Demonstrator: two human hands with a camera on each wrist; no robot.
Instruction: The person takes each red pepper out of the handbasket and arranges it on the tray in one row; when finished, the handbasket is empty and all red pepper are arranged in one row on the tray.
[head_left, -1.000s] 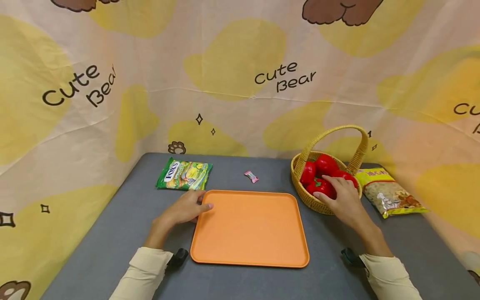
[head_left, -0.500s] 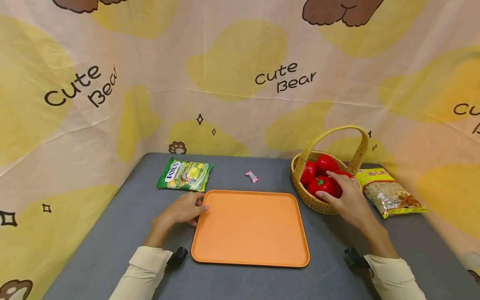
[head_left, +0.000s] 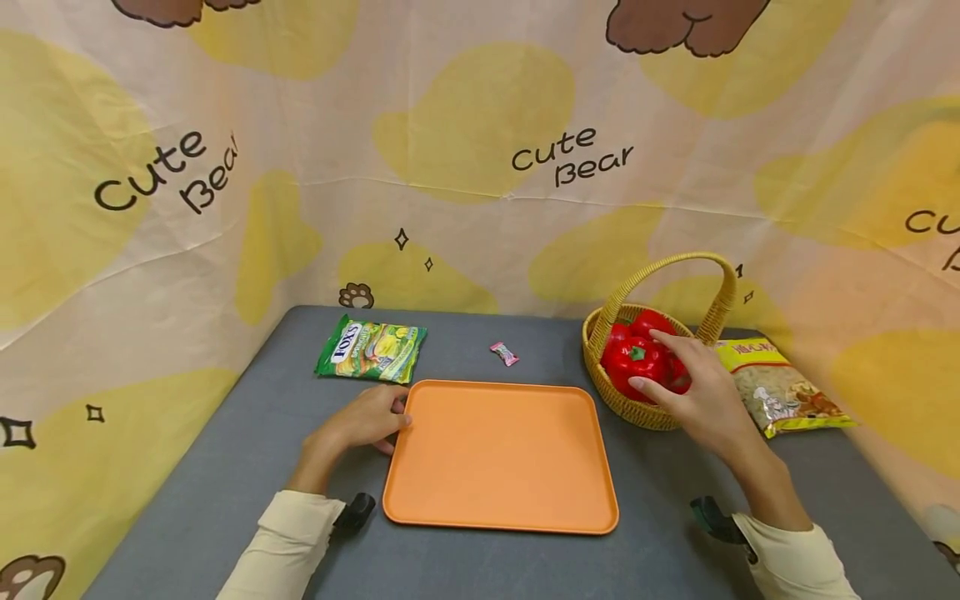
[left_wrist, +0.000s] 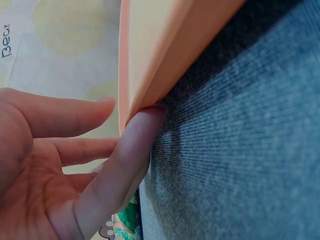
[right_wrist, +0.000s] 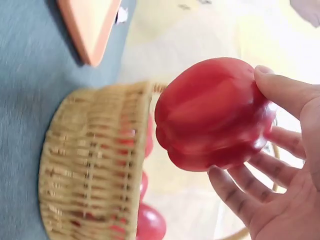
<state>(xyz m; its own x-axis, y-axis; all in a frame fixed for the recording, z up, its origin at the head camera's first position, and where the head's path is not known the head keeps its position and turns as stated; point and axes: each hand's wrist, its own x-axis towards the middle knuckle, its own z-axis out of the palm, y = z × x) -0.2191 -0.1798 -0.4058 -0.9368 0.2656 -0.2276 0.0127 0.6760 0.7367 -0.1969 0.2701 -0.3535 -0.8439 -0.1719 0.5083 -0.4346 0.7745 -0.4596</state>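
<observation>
One red bell pepper [head_left: 636, 360], glossy, lobed, with a green stem cap on top, sits in the right hand [head_left: 701, 398] just above the wicker basket [head_left: 647, 414]; thumb and curled fingers [right_wrist: 235, 192] wrap its sides, shown clearly from the right wrist. More red peppers [head_left: 654, 322] lie in the basket. Left hand [head_left: 362, 423] rests on the grey counter [head_left: 225, 467], fingers [left_wrist: 117, 175] loosely extended, touching the left edge of the orange tray [head_left: 501, 454]. Candy bag [head_left: 371, 351] and yellow snack bag [head_left: 780, 387] lie flat on the counter.
</observation>
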